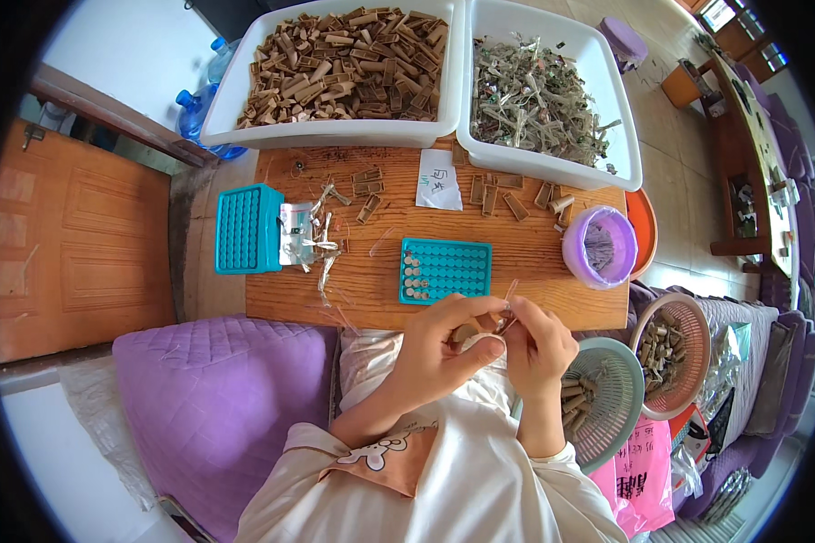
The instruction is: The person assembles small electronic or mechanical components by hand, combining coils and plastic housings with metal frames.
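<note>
Just in front of my body, over the table's near edge, my two hands meet with their fingers closed. My left hand (448, 342) is wrapped round a brown plastic casing (465, 334), mostly covered by the fingers. Close against it, my right hand (540, 351) pinches something small, with thin clear strands (512, 289) sticking up from the fingertips. Beyond them lies a teal tray (457, 270) with rows of small slots. Several small round silver pieces (413, 271) stand in its left columns.
Two white bins stand at the far side: one of brown casings (344, 68), one of clear wiry parts (543, 100). A teal tray stack (250, 228) and silvery strands (324, 240) lie left. A purple-lined bucket (599, 246) and two baskets (620, 398) are right.
</note>
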Demonstrator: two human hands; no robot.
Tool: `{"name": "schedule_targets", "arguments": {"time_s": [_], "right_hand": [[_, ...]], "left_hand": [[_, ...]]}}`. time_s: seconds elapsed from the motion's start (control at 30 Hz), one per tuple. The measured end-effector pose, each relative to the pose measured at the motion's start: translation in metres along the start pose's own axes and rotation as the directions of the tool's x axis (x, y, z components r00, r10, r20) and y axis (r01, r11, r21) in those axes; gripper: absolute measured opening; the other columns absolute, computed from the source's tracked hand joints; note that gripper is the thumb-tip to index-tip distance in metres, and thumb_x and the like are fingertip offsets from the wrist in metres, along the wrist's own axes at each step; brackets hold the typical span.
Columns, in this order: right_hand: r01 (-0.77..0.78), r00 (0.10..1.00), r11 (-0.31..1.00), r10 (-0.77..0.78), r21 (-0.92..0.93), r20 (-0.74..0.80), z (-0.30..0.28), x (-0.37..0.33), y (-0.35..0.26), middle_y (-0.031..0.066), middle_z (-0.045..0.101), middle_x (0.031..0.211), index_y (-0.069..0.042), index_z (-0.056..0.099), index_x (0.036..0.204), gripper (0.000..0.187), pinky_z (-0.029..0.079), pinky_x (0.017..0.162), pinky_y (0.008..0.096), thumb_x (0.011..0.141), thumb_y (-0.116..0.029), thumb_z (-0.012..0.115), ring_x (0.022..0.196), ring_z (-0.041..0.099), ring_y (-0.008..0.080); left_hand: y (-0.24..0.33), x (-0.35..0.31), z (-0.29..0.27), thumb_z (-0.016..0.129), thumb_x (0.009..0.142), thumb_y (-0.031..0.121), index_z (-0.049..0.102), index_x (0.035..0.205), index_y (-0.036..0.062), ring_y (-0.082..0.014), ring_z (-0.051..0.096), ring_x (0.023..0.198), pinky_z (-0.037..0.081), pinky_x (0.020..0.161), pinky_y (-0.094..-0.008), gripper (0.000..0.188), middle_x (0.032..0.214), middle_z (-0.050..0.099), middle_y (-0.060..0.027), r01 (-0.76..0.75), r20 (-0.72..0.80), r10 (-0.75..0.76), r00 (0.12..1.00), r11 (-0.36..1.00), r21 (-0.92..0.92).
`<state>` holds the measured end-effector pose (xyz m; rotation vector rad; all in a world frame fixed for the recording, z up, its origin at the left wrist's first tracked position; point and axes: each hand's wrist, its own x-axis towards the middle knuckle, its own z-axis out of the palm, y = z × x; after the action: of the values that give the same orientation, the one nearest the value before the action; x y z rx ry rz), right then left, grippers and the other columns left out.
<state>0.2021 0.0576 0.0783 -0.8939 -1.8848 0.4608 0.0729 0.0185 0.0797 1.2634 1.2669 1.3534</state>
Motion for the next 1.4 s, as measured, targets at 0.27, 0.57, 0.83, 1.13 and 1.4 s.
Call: {"name": "schedule_targets", "arguments": {"time_s": [0.27,0.57,0.83,1.13,1.4], "right_hand": [[-0.123,0.991,0.991,0.119,0.06,0.068,0.001,-0.012,0.004,0.0088,0.059,0.067,-0.002,0.056,0.092,0.029,0.044,0.046,0.024,0.064,0.004,0.063,0.051,0.056,0.0175],[-0.322,0.946,0.838,0.272,0.441,0.174,-0.004,-0.011,0.005,0.0086,0.059,0.071,-0.002,0.06,0.091,0.024,0.043,0.053,0.0221,0.067,0.002,0.064,0.061,0.056,0.0146],[-0.34,0.94,0.794,0.27,0.504,0.209,-0.003,-0.008,0.009,0.0079,0.058,0.071,-0.002,0.061,0.091,0.024,0.044,0.054,0.0225,0.067,0.002,0.063,0.061,0.057,0.0147],[-0.364,0.925,0.831,0.268,0.421,0.27,-0.005,-0.004,0.014,0.0065,0.058,0.069,-0.002,0.062,0.088,0.023,0.041,0.052,0.0211,0.066,0.003,0.063,0.062,0.056,0.0124],[-0.507,0.86,0.77,0.486,0.389,0.158,0.009,-0.005,0.006,0.0019,0.054,0.069,-0.002,0.058,0.085,0.023,0.031,0.043,0.0173,0.064,0.007,0.064,0.049,0.039,0.0041]], "left_hand": [[-0.007,-0.005,-0.003,0.067,0.07,0.019,0.057,0.094,0.0035,-0.0061,0.045,0.054,0.036,0.049,-0.0187,0.03,0.071,0.057,-0.0026,0.091,0.055,-0.093,0.994,0.995,0.039],[-0.002,-0.005,0.0,0.073,0.064,0.014,0.055,0.079,0.0025,-0.0039,0.047,0.056,0.036,0.049,-0.0166,0.026,0.065,0.055,0.0001,0.086,-0.047,-0.093,0.995,0.987,-0.138],[-0.011,-0.004,0.001,0.07,0.067,0.016,0.054,0.082,0.0023,-0.0016,0.041,0.054,0.033,0.045,-0.0162,0.026,0.063,0.054,0.0013,-0.005,-0.062,-0.003,0.998,0.992,-0.13],[-0.02,-0.001,0.002,0.067,0.072,0.015,0.05,0.091,0.003,-0.0017,0.043,0.055,0.035,0.048,-0.016,0.028,0.065,0.052,0.0003,0.1,0.002,-0.102,0.995,0.973,-0.207],[-0.035,0.002,0.006,0.048,0.084,0.022,0.037,0.109,0.0046,-0.0088,0.045,0.077,0.04,0.069,-0.0234,0.033,0.085,0.044,-0.0012,0.154,0.09,-0.187,0.978,0.362,-0.919]]}}
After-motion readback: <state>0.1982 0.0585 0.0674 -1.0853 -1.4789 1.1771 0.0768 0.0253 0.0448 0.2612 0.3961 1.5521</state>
